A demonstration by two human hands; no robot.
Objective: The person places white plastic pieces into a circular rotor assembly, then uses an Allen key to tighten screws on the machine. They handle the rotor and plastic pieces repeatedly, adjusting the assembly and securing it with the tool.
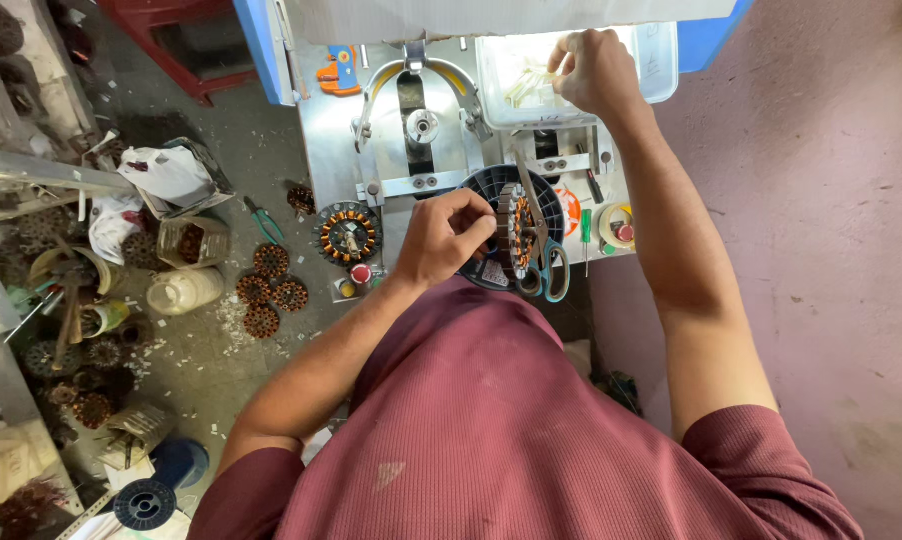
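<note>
On the metal workbench [331, 150], seen from the head camera looking straight down, the person's left hand [441, 238] curls around a round, copper-wound motor stator with a dark laminated rim [516, 230], fingertips pinching its edge and holding it upright on its side. The stator stands over a dark blue round plastic spool [491, 185], with a pair of scissors with blue-grey handles [549, 265] lying just beside it. The right hand [596, 70] reaches up into a clear, shallow plastic tray [661, 70] at the far end of the bench, its fingers bunched together among pale white paper strips [526, 85]; whether it actually grips one cannot be told. A second wound stator [348, 234] lies flat near the bench's left edge, beside a red push button [361, 273]. Several more small copper-wound stators [266, 290] lie scattered on the concrete floor [251, 130] to the left.
</note>
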